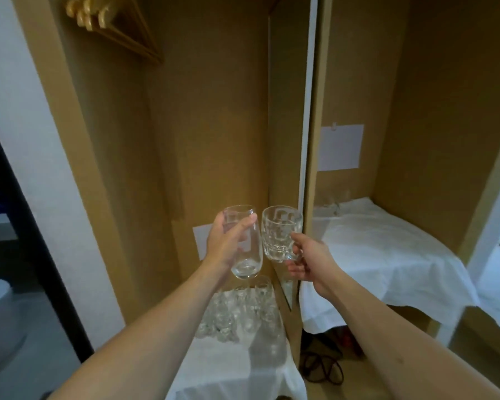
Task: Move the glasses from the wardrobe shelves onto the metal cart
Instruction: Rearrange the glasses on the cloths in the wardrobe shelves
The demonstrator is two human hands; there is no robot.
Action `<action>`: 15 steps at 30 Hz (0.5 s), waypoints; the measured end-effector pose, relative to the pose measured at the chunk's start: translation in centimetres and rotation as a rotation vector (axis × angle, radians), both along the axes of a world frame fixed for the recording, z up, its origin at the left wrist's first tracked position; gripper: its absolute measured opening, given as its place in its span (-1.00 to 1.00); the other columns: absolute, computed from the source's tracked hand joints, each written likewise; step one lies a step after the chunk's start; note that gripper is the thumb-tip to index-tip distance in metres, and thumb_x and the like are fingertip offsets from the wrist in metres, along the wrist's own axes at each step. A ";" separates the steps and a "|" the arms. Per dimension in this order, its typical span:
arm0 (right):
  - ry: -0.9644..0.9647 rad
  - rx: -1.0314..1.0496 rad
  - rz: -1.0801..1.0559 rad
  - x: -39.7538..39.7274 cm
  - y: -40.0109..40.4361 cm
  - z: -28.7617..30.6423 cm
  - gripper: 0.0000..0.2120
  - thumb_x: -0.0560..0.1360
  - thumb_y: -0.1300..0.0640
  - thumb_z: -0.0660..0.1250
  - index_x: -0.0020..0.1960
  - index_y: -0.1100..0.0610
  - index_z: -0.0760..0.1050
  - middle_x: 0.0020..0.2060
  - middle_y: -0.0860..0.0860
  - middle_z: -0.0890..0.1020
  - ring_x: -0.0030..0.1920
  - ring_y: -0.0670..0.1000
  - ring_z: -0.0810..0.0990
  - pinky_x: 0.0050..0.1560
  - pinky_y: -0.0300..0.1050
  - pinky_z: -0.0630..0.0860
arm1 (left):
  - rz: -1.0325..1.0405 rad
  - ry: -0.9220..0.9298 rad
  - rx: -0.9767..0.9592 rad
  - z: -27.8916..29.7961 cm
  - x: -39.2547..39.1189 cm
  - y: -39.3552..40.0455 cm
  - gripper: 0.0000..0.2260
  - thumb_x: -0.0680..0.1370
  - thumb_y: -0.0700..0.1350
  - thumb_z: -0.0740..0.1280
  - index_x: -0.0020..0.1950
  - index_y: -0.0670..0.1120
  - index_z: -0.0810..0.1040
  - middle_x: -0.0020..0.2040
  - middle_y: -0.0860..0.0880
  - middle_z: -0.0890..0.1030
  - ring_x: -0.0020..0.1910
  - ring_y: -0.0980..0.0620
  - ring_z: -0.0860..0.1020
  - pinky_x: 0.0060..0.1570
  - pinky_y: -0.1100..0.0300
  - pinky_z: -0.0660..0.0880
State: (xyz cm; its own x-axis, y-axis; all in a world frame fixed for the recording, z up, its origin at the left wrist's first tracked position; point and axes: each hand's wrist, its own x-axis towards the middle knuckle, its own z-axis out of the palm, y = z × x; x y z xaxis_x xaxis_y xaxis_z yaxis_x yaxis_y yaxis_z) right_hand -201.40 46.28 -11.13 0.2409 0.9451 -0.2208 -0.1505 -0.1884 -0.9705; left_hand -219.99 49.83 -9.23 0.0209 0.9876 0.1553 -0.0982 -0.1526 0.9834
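Head view: left hand (pixel 228 243) grips a smooth glass (pixel 244 241). Right hand (pixel 309 259) holds a faceted mug (pixel 280 232) inside the wardrobe (pixel 214 111).

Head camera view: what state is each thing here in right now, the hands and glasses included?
Left hand: grips the smooth glass.
Smooth glass: held up, empty.
Right hand: grips the mug.
Mug: held up, empty, dimpled.
Glasses on shelf: clustered, standing on white cloth.
Hangers: hanging, bare.
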 end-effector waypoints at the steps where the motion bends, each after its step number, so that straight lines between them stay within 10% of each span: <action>1: -0.020 0.002 -0.012 1.0 -0.3 0.0 -0.68 0.59 -0.09 0.33 -0.19 0.12 0.41 -0.31 0.20 0.56 -0.56 0.00 0.44 -0.37 -0.12 0.53 | -0.014 -0.001 -0.009 0.0 1.1 -0.1 -0.56 0.45 0.14 0.53 0.26 0.10 0.51 0.16 0.01 0.62 0.12 -0.06 0.60 0.10 -0.09 0.59; 15: -0.090 -0.040 -0.090 19.0 -2.4 0.4 -0.68 0.57 -0.10 0.32 -0.16 0.14 0.42 -0.32 0.20 0.58 -0.36 0.09 0.50 -0.25 -0.08 0.58 | -0.135 0.030 -0.020 -0.1 19.5 0.0 -0.48 0.29 0.29 0.59 0.13 0.12 0.56 0.03 -0.01 0.67 -0.03 -0.05 0.62 -0.05 -0.05 0.55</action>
